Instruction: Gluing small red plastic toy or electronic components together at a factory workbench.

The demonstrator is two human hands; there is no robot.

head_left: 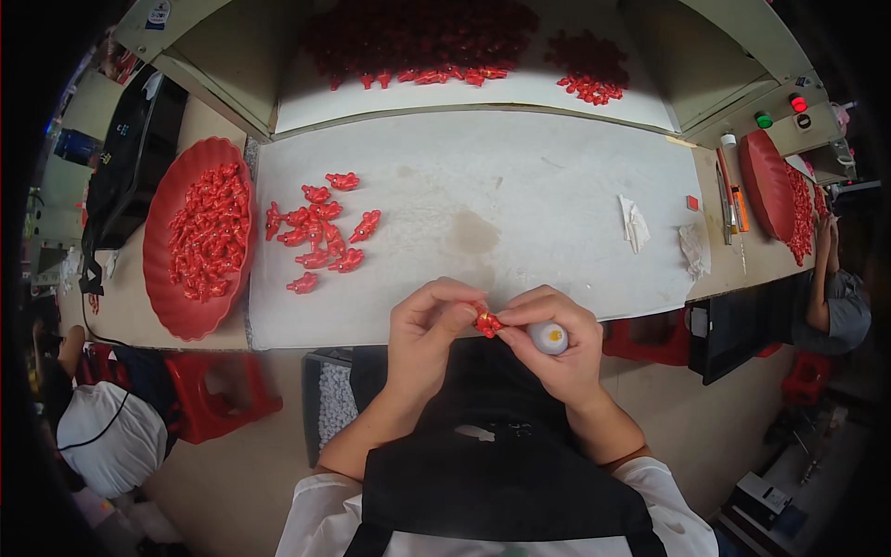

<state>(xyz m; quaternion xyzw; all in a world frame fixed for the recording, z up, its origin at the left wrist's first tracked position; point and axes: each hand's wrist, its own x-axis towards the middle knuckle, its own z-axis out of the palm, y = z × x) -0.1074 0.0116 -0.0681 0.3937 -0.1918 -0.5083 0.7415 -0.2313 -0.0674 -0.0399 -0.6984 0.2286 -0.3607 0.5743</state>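
A small red piece (486,322) sits pinched between both hands, just above the near edge of the counter (520,204) and in front of the person's dark apron (492,483). The left hand (429,336) closes its thumb and forefinger on the piece's left side, the fingers curled narrow around it. The right hand (557,339) meets the piece from the right with its fingertips, while the rest of that hand wraps a small white bottle (548,337) whose round end, marked with an orange spot, faces up toward the camera.

Farther out on the pale counter, to the left of the hands, lies a loose cluster of red pieces (320,227) of the same kind, well apart from the hands. Beyond that cluster, at the counter's left end, a round red tray (176,306) is heaped with more of them. To the right, crumpled scraps of white paper (635,224) lie on the surface, with a tiny red square (692,202) near them.

At the back, a raised white shelf (520,88) carries a large dark-red heap of pieces (418,37) and a smaller heap (589,65) beside it. At the far right another red tray (766,181) stands tilted, with a person's arm (821,269) next to it. Red stools (218,395) stand under the counter.
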